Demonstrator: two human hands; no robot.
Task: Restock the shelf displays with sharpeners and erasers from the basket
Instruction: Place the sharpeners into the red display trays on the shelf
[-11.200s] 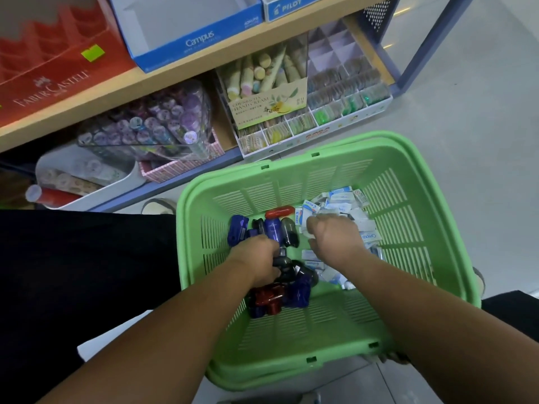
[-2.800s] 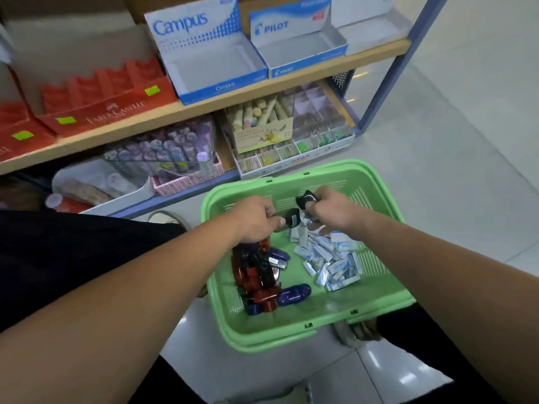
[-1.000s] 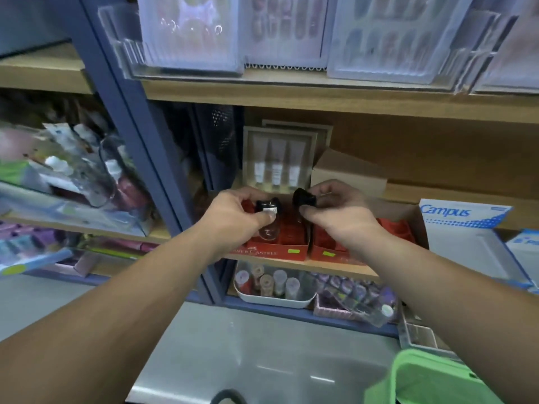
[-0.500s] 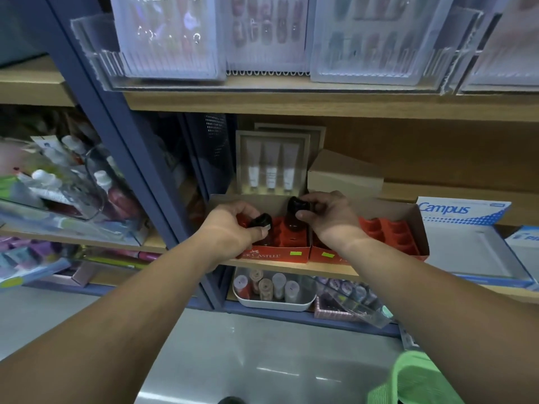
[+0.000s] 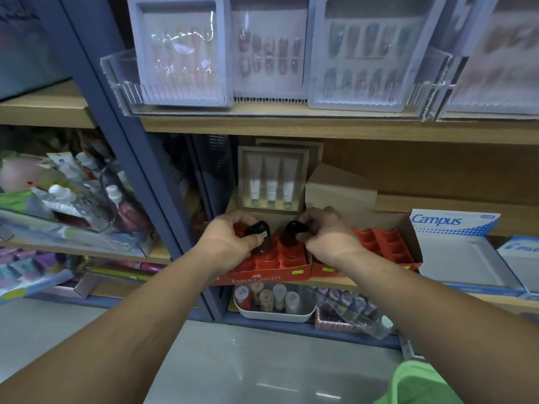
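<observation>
Two red Faber-Castell display boxes stand side by side on the wooden shelf, the left one point(image 5: 264, 271) and the right one point(image 5: 385, 243), each with moulded red slots. My left hand point(image 5: 230, 243) grips a dark sharpener point(image 5: 258, 232) over the left box's back slots. My right hand point(image 5: 326, 231) grips another dark sharpener point(image 5: 293, 232), its lower end down in a slot of the same box. Only a corner of the green basket point(image 5: 420, 383) shows at the bottom right.
A blue-and-white Campus box point(image 5: 458, 258) sits open right of the red boxes, a Pilot box point(image 5: 522, 255) beyond it. A tube set point(image 5: 271, 179) and a brown carton point(image 5: 338, 188) stand behind. A blue upright post point(image 5: 122, 135) divides the shelving. A white tray of small tubes point(image 5: 271, 301) is below.
Both hands have gone lower over the left red box with their sharpeners. The right sharpener now stands upright in a slot.
</observation>
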